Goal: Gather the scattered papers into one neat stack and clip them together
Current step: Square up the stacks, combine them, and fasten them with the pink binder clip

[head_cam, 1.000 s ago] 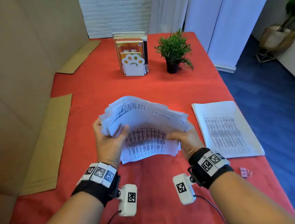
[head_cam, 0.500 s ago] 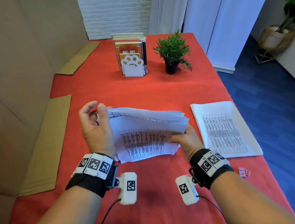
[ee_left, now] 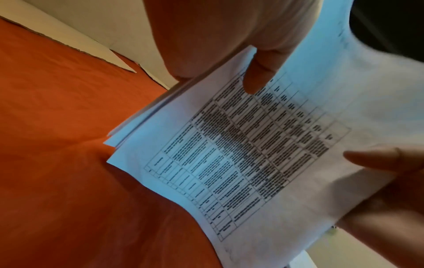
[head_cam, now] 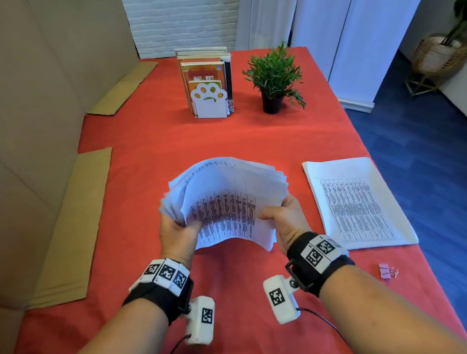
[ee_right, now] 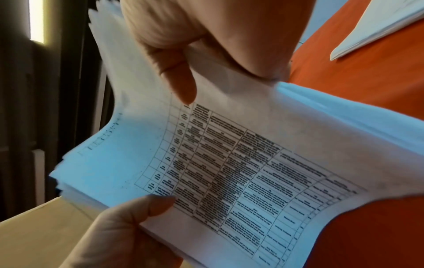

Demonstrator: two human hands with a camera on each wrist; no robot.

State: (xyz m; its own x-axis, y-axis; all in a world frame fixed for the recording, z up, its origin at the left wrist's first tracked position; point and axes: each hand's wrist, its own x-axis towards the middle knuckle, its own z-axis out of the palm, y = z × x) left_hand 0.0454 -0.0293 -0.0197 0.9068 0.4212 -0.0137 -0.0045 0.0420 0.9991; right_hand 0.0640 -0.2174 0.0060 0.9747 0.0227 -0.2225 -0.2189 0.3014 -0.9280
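Above the middle of the red tablecloth, both hands are holding a bundle of printed papers in the air. The left hand is gripping the left side of the bundle, with the thumb lying on the top sheet and the other fingers hidden under the sheets. The right hand is gripping the right side in the same way, its thumb pressing on the printed table. The bundle is bending upward between the hands like an arch, so its far edge is pointing away from the person and its near edge is hanging toward the body. The long axis is running from near to far, and the lines of print are running across from hand to hand. The sheets are not lining up: at the left side and at the far edge they are fanning out in steps.

To the right, a second pile of papers is lying flat on the cloth, its long side also running near to far. A pink binder clip is lying near the table's right edge, nearer to the person than this pile. At the far end, a book holder and a small potted plant are standing side by side. Cardboard pieces are lying along the left side.
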